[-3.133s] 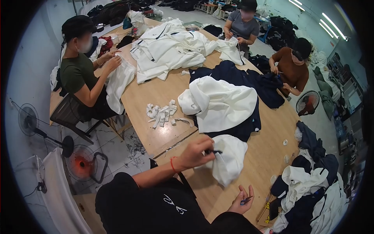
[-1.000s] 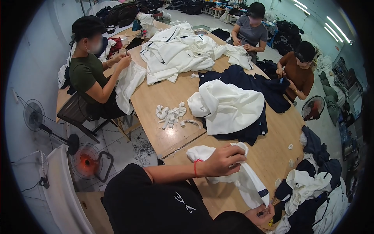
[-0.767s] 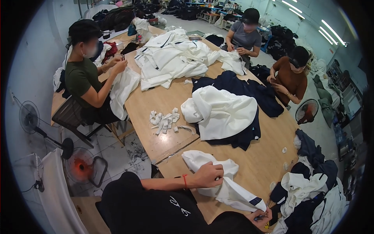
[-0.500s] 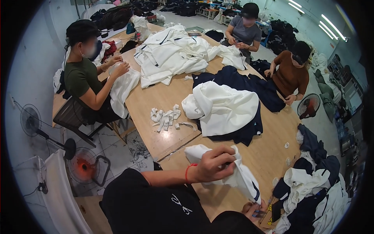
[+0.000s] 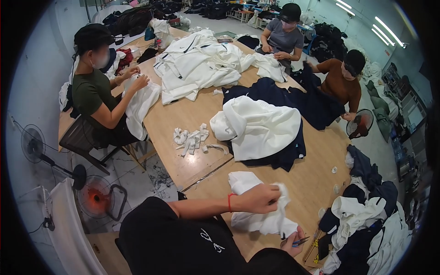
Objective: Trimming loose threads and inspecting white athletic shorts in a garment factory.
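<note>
A white garment piece [image 5: 247, 220] hangs bunched over the near part of the table in front of me. My left hand [image 5: 259, 199], with a red cord at its wrist, is closed on the upper part of the cloth. Lower right, my right hand [image 5: 291, 244] is at the cloth's bottom corner. Small thread snips [image 5: 300, 241] with some blue on them are in its fingers, blades pointing right. Whether that hand also pinches the corner, I cannot tell.
A white hooded garment [image 5: 263, 128] lies on navy cloth [image 5: 293, 153] beyond my hands. White scraps [image 5: 191, 140] are left of it. A mixed garment heap [image 5: 362, 215] sits at right. Three co-workers handle clothes around the wooden table [image 5: 183, 167]; a floor fan [image 5: 97, 197] stands left.
The white cloth's lower corner has risen and swung left, and its dark trim has turned mostly out of sight. My right hand has moved up and left. A co-worker at right lifts navy cloth.
</note>
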A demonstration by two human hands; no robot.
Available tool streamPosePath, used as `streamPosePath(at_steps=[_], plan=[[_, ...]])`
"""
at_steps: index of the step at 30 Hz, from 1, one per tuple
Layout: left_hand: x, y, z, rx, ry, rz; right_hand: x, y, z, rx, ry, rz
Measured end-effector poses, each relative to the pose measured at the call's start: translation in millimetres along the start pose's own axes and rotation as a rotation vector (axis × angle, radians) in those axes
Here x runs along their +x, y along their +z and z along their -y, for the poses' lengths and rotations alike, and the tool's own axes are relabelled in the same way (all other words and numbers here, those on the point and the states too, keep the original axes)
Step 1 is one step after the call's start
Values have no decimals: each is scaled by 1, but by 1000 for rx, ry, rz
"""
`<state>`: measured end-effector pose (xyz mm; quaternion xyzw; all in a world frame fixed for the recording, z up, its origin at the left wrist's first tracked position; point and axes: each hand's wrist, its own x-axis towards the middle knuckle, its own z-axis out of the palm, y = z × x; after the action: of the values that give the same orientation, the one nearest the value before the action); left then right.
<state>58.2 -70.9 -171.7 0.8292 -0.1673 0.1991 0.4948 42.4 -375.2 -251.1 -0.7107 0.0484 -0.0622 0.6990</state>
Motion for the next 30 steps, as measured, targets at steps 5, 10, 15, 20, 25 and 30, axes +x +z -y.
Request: streamPosePath(at_steps=[5,10,15,20,25,30], plan=[[-53,34,41,-46,-128,144,-11,-11,0,-76,98,-29],[-36,21,22,-364,-136,93,-36,23,38,-86,117,194],[-18,2,-16,-528,-57,33,-46,83,85,-162,-19,246],[-25,4,-7,-559,-163,97,-44,103,84,-239,-169,135],[-41,6,1,-593,-191,190,-50,103,71,-240,-181,151],[-39,12,1,-705,-189,165,-51,106,70,-287,-217,83]])
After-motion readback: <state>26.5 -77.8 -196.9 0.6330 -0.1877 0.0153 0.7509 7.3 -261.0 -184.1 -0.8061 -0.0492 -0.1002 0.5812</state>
